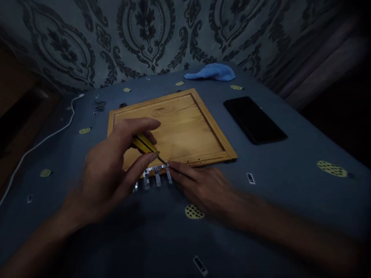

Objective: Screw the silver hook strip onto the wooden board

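My left hand (101, 166) is closed around a screwdriver (145, 143) with a yellow and black handle. Its shaft slants down to the right, and the tip meets the right end of a shiny metal hook rail (157, 170). Several hooks hang from this rail along the near edge of a wooden framed board (179, 127), which lies flat. At the rail's right end, beside the screwdriver tip, the fingers of my right hand (203, 185) are pressed together on the rail. Whether a screw sits under the tip is too small to tell.
A black phone (255, 120) lies to the board's right, and a blue cloth (213, 72) is at the back. Small metal pieces (99, 105) lie at the back left, near a white cable (48, 138). Patterned blue fabric (301, 208) covers the surface, up against a wall.
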